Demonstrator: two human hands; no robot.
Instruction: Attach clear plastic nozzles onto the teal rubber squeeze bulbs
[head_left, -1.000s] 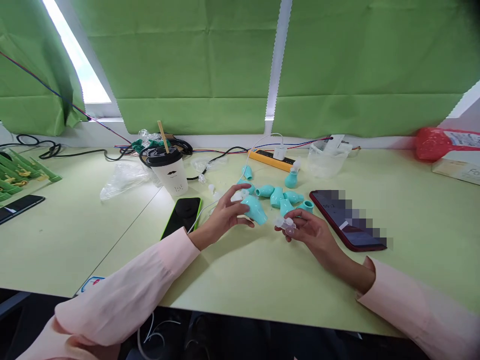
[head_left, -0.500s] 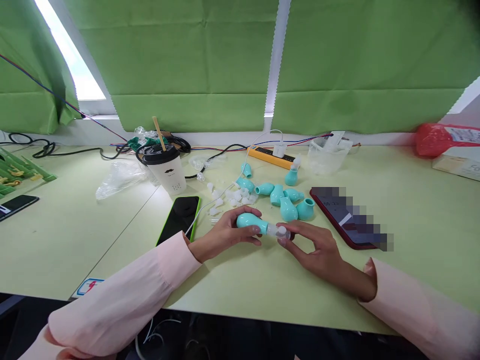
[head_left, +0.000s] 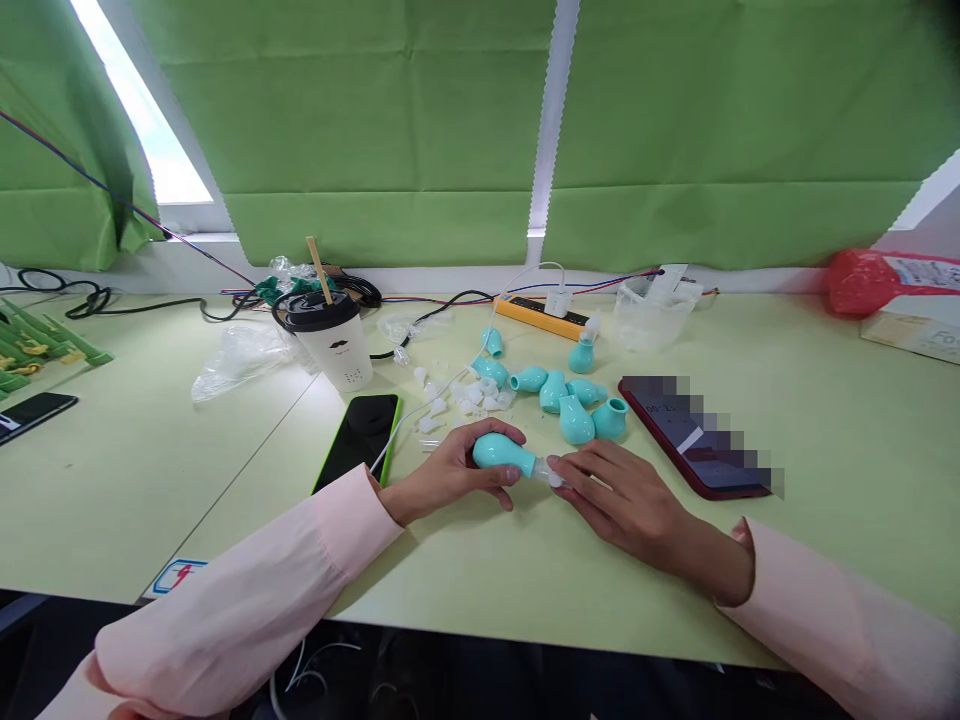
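Observation:
My left hand (head_left: pixel 457 470) is wrapped round a turquoise rubber squeeze bulb (head_left: pixel 499 452), held on its side above the table. A clear plastic nozzle (head_left: pixel 546 471) sticks out of the bulb's neck, pointing right. My right hand (head_left: pixel 619 495) pinches the nozzle's far end, and its fingers partly cover it. Beyond my hands lie several more turquoise bulbs (head_left: pixel 576 420), on their sides or upright. One upright bulb (head_left: pixel 582 354) at the back has a clear piece in its neck. Small white plastic parts (head_left: pixel 480 393) are heaped left of the bulbs.
A green-edged phone (head_left: pixel 358 440) lies left of my hands and a red-cased phone (head_left: pixel 694 440) to the right. Behind stand a paper cup (head_left: pixel 337 350) with a straw, an orange power strip (head_left: pixel 536 314) and a clear plastic tub (head_left: pixel 652 318). A white cable crosses the green-edged phone.
My right hand has turned, its back now facing up more and its fingers covering more of the nozzle's end. The bulb has dipped slightly in my left hand.

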